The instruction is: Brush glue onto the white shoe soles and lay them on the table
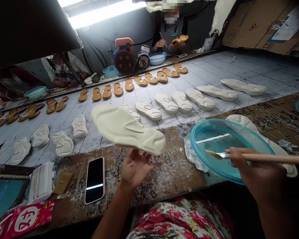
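A cream-white sandal sole is tilted in the air above the near edge of the bench. My left hand grips it from below at the heel end, with the fingertips partly hidden behind it. My right hand is closed around the wooden handle of a paintbrush. The bristles point left, over a round blue basin that holds clear liquid. Another pale sole lies on the bench behind the basin, partly covered by it.
White soles line the conveyor belt, with tan soles in a row beyond. A phone, a white box and a red packet lie at left. A co-worker holds a brush across the belt.
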Motion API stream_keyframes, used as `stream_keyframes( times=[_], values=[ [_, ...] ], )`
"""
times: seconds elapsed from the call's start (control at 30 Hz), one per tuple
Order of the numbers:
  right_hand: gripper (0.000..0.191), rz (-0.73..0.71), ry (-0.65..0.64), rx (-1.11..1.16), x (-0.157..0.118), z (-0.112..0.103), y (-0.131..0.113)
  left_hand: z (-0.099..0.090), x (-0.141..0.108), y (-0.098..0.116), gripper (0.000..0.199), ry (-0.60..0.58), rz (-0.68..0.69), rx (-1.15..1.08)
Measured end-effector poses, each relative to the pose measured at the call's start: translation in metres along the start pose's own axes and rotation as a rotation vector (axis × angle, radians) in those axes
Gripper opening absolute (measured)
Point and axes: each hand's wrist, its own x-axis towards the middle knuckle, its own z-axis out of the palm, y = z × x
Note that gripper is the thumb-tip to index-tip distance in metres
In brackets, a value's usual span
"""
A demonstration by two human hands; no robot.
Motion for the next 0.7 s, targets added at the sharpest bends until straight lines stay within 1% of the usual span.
stream_keyframes(
  times=[0.03, 0.1, 0.13, 0.2, 0.23, 0.3, 0.33, 0.4, 0.5, 0.57, 0.6, 0.67, 0.7],
  values=[
    [0.029, 0.046, -0.023, -0.065, 0.006, 0.000, 0.007, -0.008, -0.002, -0.004, 0.042, -0.050, -0.076, -0.005],
    [0.041, 0.096, -0.111, -0.150, 0.014, 0.002, 0.018, -0.023, -0.004, -0.012, 0.058, -0.104, -0.269, -0.008],
    [0.046, 0.112, -0.157, -0.170, 0.016, 0.004, 0.021, -0.029, -0.003, -0.016, 0.065, -0.099, -0.353, -0.011],
    [0.053, 0.130, -0.201, -0.180, 0.018, 0.003, 0.024, -0.037, -0.001, -0.022, 0.070, -0.046, -0.490, -0.013],
    [0.054, 0.137, -0.197, -0.179, 0.017, 0.001, 0.022, -0.038, 0.001, -0.025, 0.070, -0.022, -0.519, -0.015],
    [0.052, 0.147, -0.174, -0.175, 0.013, -0.004, 0.015, -0.035, 0.006, -0.029, 0.069, 0.014, -0.502, -0.014],
    [0.047, 0.145, -0.165, -0.148, 0.009, -0.007, 0.008, -0.032, 0.009, -0.031, 0.070, 0.022, -0.487, -0.012],
    [0.035, 0.108, -0.154, -0.016, -0.001, -0.007, -0.008, -0.023, 0.016, -0.031, 0.071, 0.024, -0.465, -0.013],
    [0.021, -0.024, -0.174, 0.256, -0.020, 0.005, -0.038, -0.005, 0.024, -0.029, 0.068, 0.024, -0.454, -0.009],
    [0.021, -0.148, -0.233, 0.388, -0.031, 0.018, -0.056, 0.011, 0.024, -0.028, 0.062, 0.047, -0.407, -0.003],
    [0.018, -0.251, -0.265, 0.451, -0.034, 0.024, -0.065, 0.019, 0.023, -0.028, 0.059, 0.069, -0.376, 0.005],
    [0.012, -0.560, -0.312, 0.554, -0.034, 0.034, -0.079, 0.036, 0.018, -0.028, 0.057, 0.108, -0.328, 0.030],
    [0.013, -0.699, -0.323, 0.583, -0.032, 0.038, -0.085, 0.043, 0.015, -0.029, 0.057, 0.119, -0.308, 0.043]
  ],
)
